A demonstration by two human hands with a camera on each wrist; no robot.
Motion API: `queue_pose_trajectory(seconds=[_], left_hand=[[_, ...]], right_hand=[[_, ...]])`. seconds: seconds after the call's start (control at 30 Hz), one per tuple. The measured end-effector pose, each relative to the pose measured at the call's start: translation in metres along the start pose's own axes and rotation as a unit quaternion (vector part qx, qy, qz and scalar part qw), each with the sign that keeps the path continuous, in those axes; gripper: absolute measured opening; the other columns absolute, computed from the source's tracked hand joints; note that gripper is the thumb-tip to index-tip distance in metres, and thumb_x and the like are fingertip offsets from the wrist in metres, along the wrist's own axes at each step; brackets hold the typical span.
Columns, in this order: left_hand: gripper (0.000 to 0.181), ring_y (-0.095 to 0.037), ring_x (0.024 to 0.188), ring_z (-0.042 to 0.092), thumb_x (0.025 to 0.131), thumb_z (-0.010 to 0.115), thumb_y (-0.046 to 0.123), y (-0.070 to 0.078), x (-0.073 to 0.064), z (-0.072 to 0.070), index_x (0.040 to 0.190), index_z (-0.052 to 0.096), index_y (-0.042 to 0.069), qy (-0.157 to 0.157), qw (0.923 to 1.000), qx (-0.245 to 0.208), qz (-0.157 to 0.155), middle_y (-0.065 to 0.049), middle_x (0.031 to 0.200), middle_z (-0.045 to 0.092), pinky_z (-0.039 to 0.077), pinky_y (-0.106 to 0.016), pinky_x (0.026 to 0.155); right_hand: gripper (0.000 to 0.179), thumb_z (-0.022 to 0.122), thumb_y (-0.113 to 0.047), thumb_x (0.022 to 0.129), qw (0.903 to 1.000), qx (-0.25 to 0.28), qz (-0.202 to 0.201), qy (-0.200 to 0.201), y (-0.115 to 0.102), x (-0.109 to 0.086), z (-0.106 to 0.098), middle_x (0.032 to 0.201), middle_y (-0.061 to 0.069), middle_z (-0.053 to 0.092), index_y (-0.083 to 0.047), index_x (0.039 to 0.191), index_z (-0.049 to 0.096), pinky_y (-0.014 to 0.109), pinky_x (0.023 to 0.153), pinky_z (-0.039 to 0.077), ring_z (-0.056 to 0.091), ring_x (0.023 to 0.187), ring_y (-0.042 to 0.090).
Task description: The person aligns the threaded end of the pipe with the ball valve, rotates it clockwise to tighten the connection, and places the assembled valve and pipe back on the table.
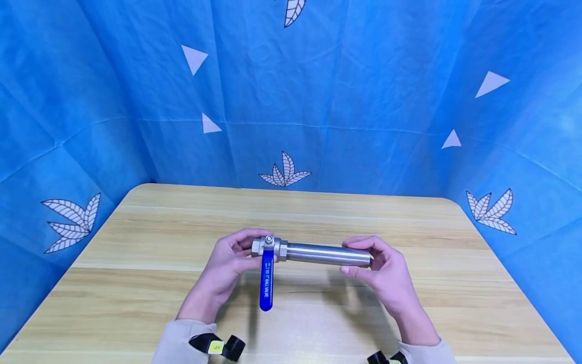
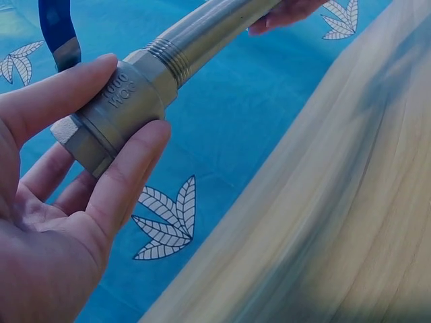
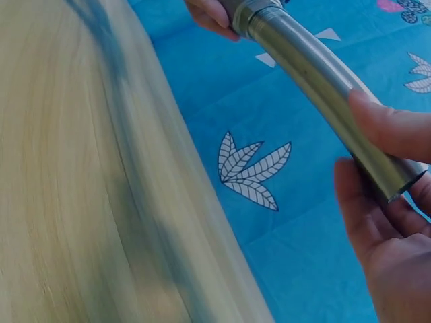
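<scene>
A steel ball valve (image 1: 278, 249) with a blue lever handle (image 1: 267, 283) is held up above the table by my left hand (image 1: 227, 268). In the left wrist view, thumb and fingers grip the valve body (image 2: 128, 101) on both sides. A steel pipe (image 1: 327, 254) runs from the valve's right end, with some threads (image 2: 168, 59) showing at the joint. My right hand (image 1: 384, 273) holds the pipe's free end between thumb and fingers. The pipe's open end (image 3: 407, 185) shows in the right wrist view. In the head view the lever points toward me.
The wooden table (image 1: 136, 283) lies under both hands, with their shadows on it. A blue cloth (image 1: 273, 91) with white leaf and triangle prints stands around the back and sides. Black wrist straps (image 1: 204, 343) sit over the light sleeves.
</scene>
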State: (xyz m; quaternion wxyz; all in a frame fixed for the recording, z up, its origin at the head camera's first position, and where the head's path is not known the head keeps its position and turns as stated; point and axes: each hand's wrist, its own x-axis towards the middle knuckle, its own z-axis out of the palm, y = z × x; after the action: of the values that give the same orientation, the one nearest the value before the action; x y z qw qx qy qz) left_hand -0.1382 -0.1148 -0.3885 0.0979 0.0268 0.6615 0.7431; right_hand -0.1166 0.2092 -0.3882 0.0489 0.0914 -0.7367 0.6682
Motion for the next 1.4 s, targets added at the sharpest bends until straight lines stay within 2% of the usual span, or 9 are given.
queue_pose_trajectory(seconds=[0.17,0.37,0.6,0.73,0.9,1.0,1.17,1.4], left_hand=[[0.054,-0.024,0.113,0.074,0.079,0.086,-0.004,0.0006,0.0002,0.0,0.129,0.074,0.009,-0.002,1.0,-0.003,0.005,0.0,0.117,0.079,0.047,-0.041,0.108],[0.053,-0.025,0.114,0.072,0.078,0.084,-0.006,-0.0002,0.0,0.0001,0.127,0.074,0.009,-0.005,0.9999,-0.006,0.01,-0.001,0.119,0.077,0.047,-0.041,0.109],[0.053,-0.026,0.115,0.071,0.077,0.084,-0.007,-0.0004,0.0002,0.0006,0.126,0.074,0.008,-0.008,0.9998,-0.004,0.015,-0.001,0.12,0.074,0.045,-0.041,0.108],[0.052,-0.025,0.113,0.072,0.076,0.083,-0.008,-0.0005,0.0005,0.0008,0.125,0.075,0.008,-0.002,0.9999,-0.007,0.014,-0.002,0.119,0.074,0.048,-0.04,0.107],[0.051,-0.024,0.112,0.072,0.077,0.084,-0.008,0.0002,0.0004,0.0012,0.124,0.075,0.008,0.005,0.9999,-0.01,0.009,-0.001,0.119,0.075,0.048,-0.038,0.106],[0.051,-0.024,0.113,0.072,0.078,0.085,-0.007,0.0011,0.0004,0.0014,0.125,0.074,0.008,0.009,0.9999,-0.011,0.007,-0.002,0.12,0.075,0.047,-0.039,0.107],[0.052,-0.026,0.116,0.072,0.08,0.084,-0.007,0.0031,-0.001,0.0017,0.129,0.072,0.006,0.001,0.9999,-0.01,0.001,-0.003,0.123,0.073,0.045,-0.04,0.11],[0.048,-0.026,0.115,0.07,0.081,0.087,-0.003,0.0044,-0.0019,0.002,0.127,0.074,0.01,-0.005,0.9997,-0.022,-0.002,-0.001,0.119,0.074,0.042,-0.041,0.11]], right_hand=[[0.052,0.088,0.011,0.076,0.9995,-0.007,0.02,0.024,-0.0038,0.0,0.0025,0.108,-0.001,0.076,0.008,0.123,0.069,0.022,0.083,0.063,0.073,0.094,0.01],[0.044,0.088,0.003,0.083,0.9971,-0.007,0.058,0.05,-0.0063,0.0008,0.0048,0.101,-0.003,0.077,0.004,0.124,0.071,0.023,0.082,0.064,0.073,0.091,0.008],[0.039,0.087,0.0,0.085,0.995,0.003,0.086,0.05,-0.006,0.0015,0.0035,0.099,-0.005,0.077,0.003,0.121,0.073,0.023,0.08,0.063,0.072,0.089,0.007],[0.043,0.087,0.001,0.084,0.9973,0.0,0.073,0.011,-0.0033,0.001,0.0013,0.104,-0.004,0.075,0.004,0.124,0.071,0.023,0.08,0.062,0.071,0.092,0.008],[0.062,0.087,0.009,0.078,0.9985,0.01,0.041,-0.034,-0.0014,-0.0003,-0.001,0.121,0.001,0.074,0.003,0.134,0.064,0.025,0.083,0.063,0.072,0.1,0.012],[0.061,0.085,0.013,0.076,0.999,0.012,0.032,-0.027,-0.0023,-0.0005,-0.0013,0.116,0.002,0.073,0.003,0.132,0.062,0.026,0.082,0.063,0.072,0.098,0.012],[0.05,0.087,0.012,0.075,0.9995,-0.002,0.031,-0.007,-0.0046,-0.001,-0.002,0.106,0.0,0.072,0.005,0.12,0.065,0.025,0.08,0.063,0.07,0.095,0.012],[0.047,0.089,0.009,0.077,0.9995,-0.028,0.013,-0.002,-0.006,-0.0012,-0.0041,0.109,0.0,0.075,0.004,0.119,0.07,0.024,0.083,0.061,0.072,0.097,0.014]])
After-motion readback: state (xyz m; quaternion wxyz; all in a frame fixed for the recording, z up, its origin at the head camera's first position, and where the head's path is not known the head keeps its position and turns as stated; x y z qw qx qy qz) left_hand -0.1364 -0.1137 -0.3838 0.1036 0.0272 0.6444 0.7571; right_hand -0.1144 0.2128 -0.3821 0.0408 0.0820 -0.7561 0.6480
